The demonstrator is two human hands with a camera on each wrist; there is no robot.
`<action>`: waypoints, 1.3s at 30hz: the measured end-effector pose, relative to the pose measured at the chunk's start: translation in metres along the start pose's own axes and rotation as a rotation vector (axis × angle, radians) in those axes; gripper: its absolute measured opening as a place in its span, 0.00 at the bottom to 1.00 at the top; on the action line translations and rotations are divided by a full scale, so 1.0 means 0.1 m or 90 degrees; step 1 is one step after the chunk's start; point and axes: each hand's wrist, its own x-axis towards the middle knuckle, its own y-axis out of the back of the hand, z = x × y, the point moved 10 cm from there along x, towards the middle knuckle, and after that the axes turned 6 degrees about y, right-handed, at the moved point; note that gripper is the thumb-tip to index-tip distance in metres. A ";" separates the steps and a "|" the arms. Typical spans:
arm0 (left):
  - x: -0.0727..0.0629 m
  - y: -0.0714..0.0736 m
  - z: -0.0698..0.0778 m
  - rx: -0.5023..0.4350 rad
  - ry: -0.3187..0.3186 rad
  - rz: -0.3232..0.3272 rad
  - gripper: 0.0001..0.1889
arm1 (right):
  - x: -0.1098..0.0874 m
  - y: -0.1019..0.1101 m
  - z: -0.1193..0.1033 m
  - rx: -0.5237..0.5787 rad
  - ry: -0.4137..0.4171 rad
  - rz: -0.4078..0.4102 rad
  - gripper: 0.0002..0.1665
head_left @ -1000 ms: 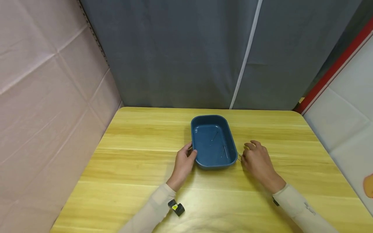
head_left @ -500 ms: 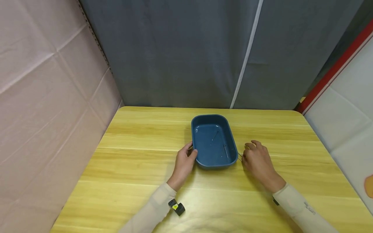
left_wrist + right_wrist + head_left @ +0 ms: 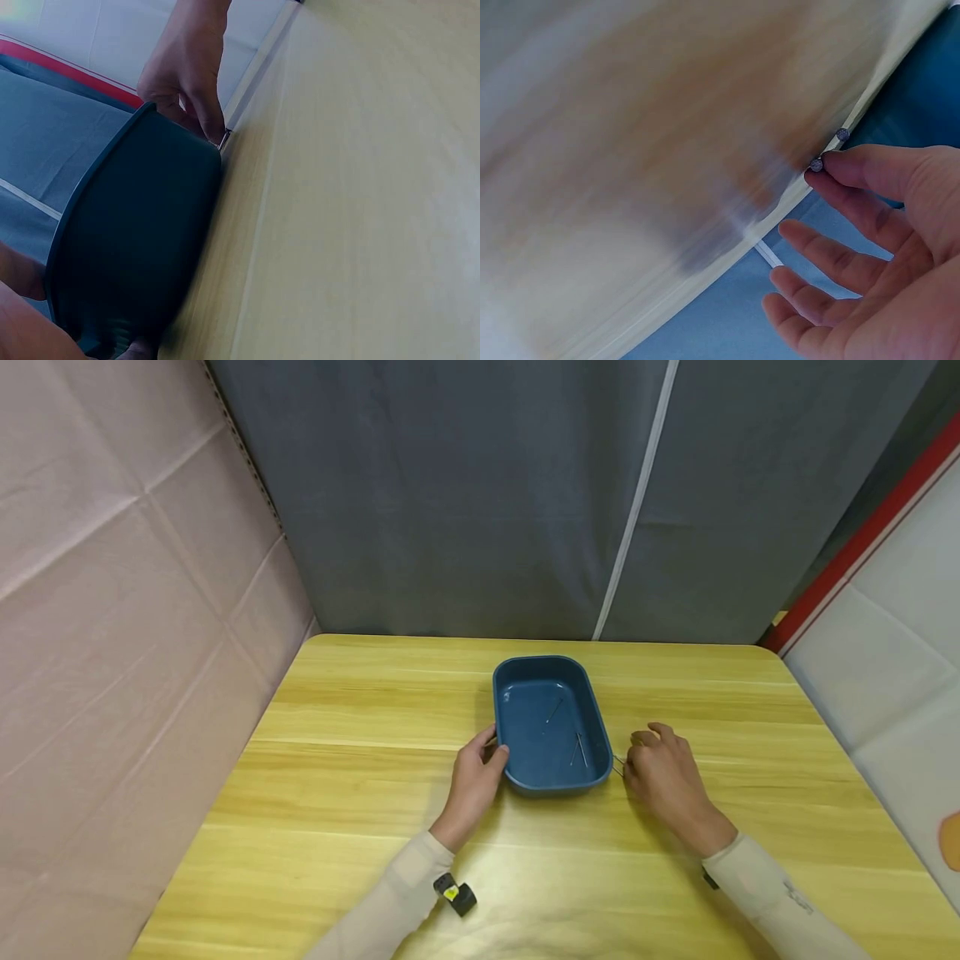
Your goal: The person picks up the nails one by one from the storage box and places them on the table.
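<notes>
My left hand [image 3: 471, 783] grips the near left side of a blue rectangular plastic bin [image 3: 525, 735], thumb at the rim and fingers against the outer wall. Inside the bin lie several thin metal nails [image 3: 581, 750]. To the right of the bin, my right hand [image 3: 663, 777] is low over the table, thumb and index finger pinching a nail [image 3: 816, 165] by its round head. A second nail head [image 3: 843, 134] shows close beside it in the right wrist view. The other right fingers are spread loosely.
A yellow wood-grain table [image 3: 360, 793] bears the bin. Grey curtain [image 3: 450, 510] hangs along its back edge, with pale sheeting [image 3: 135, 652] at the left and a white panel with a red border [image 3: 885, 518] at the right.
</notes>
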 end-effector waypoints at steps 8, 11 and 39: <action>-0.01 0.00 -0.01 0.000 0.006 0.000 0.27 | 0.04 0.15 0.00 0.075 0.001 0.085 0.05; -0.01 0.00 -0.01 0.000 0.005 0.001 0.27 | 0.06 0.19 0.03 0.129 -0.034 0.096 0.05; -0.01 -0.01 0.00 -0.012 -0.006 -0.003 0.27 | 0.37 0.19 -0.27 0.212 -0.069 0.032 0.08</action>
